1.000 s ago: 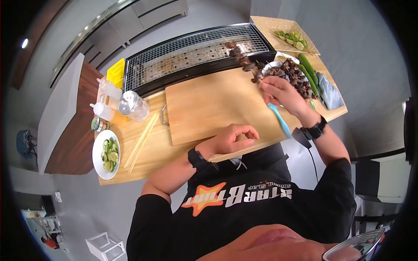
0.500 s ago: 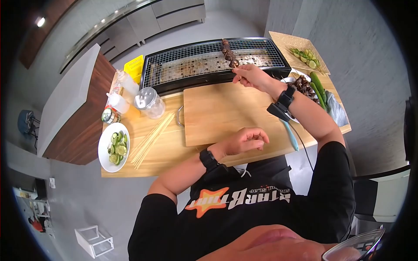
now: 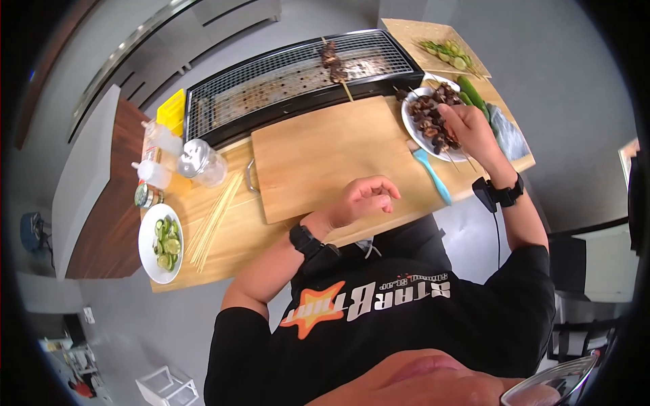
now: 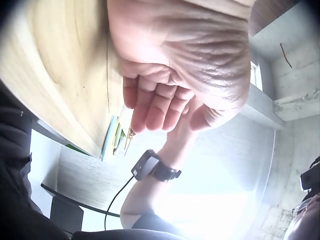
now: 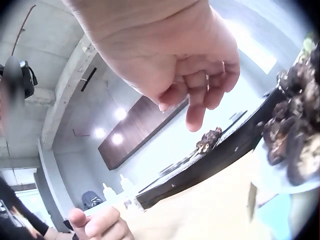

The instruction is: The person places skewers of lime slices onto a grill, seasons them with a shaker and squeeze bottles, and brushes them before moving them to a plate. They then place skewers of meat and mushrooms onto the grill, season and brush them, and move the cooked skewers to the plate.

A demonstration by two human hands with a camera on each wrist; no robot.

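Observation:
My right hand point(image 3: 470, 130) is over the white plate point(image 3: 410, 130) of skewers point(image 3: 426, 114) threaded with dark brown pieces. Its fingers are loosely bent and hold nothing in the right wrist view, with one finger point(image 5: 195, 117) reaching down. A single loaded skewer point(image 3: 332, 64) lies across the grill point(image 3: 271, 82), its bare stick end jutting over the near edge. My left hand point(image 3: 359, 201) rests at the near edge of the wooden board point(image 3: 325, 152), fingers point(image 4: 157, 110) relaxed, without anything in them.
A blue-handled brush point(image 3: 433, 177) lies between board and plate. Cucumbers point(image 3: 472, 98) are beyond the plate. To the left are bare sticks point(image 3: 217, 220), a glass jar point(image 3: 203, 164), squeeze bottles point(image 3: 154, 174) and a bowl of green slices point(image 3: 143, 243).
My right hand carried a skewer from the right over to the grill and let it go there. It has since moved back right to the plate. The left hand has stayed put.

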